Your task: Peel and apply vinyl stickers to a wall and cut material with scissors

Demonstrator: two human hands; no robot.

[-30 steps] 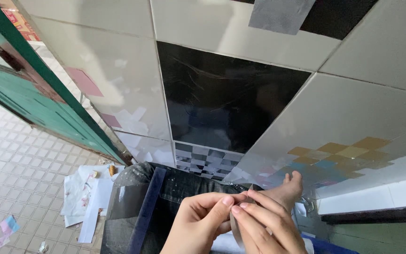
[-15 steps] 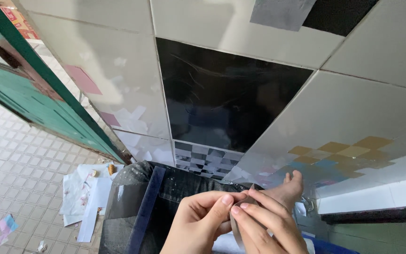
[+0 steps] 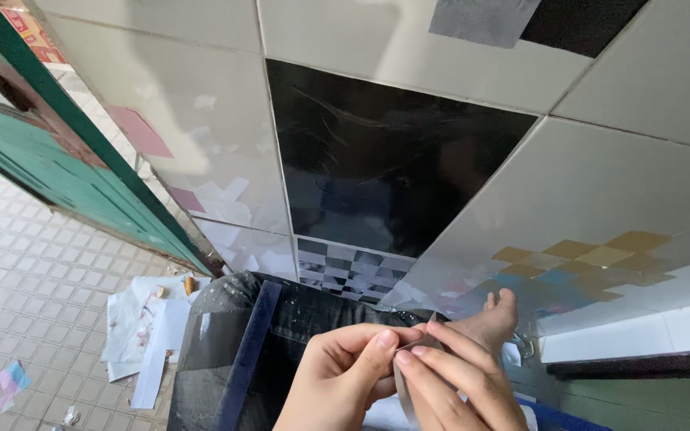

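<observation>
Tiled wall behind; 2 hands, left hand (image 3: 341, 379) and right hand (image 3: 461, 383), pinching thin grey strip (image 3: 407, 375) between fingertips; paper scraps (image 3: 149, 335) on floor far left.

free: above hands, toward black tile (image 3: 385, 160) | blocked: knee (image 3: 233, 343) below (left), foot (image 3: 495, 318) right

A tiling worksite: large glossy wall tiles (image 3: 393, 152), a green door frame (image 3: 57, 160), paper scraps (image 3: 141, 335) on the tiled floor (image 3: 25, 279).

Tiled floor (image 3: 33, 279), scattered paper scraps (image 3: 141, 335)
</observation>
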